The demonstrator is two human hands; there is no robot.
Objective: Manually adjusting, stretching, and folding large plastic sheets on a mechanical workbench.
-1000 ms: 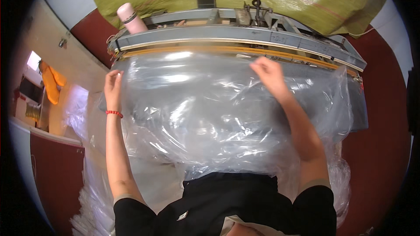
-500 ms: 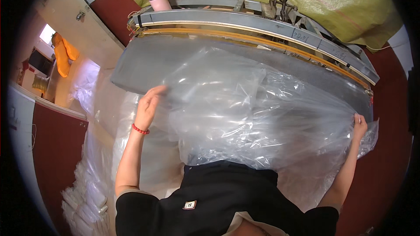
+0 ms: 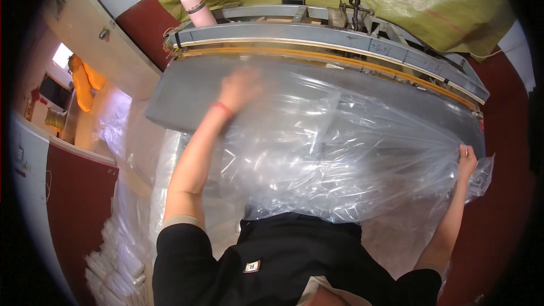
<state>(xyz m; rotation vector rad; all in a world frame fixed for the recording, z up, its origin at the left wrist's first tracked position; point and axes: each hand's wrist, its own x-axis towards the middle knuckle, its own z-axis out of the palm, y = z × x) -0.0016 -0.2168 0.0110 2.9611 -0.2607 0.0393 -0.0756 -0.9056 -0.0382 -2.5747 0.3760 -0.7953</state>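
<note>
A large sheet of clear plastic film point(image 3: 317, 153) lies crinkled over the grey tabletop point(image 3: 187, 88) and hangs down against my black shirt. My right hand point(image 3: 467, 162) pinches the film at its right edge, pulling folds taut toward that corner. Over the upper left of the film is my left hand point(image 3: 241, 88), smeared by motion, so its fingers do not show clearly. A red bead bracelet circles that wrist. Whether the left hand touches the film I cannot tell.
Behind the tabletop runs a long grey metal bar point(image 3: 272, 32) with orange strips below it. A pink bottle point(image 3: 198, 8) and a metal clamp point(image 3: 355, 14) are at the back. More clear plastic point(image 3: 122, 255) is heaped at lower left, below an open door point(image 3: 107, 28).
My left hand has moved up and to the right, from the film's left edge to its upper part. My right hand keeps its pinch in nearly the same place.
</note>
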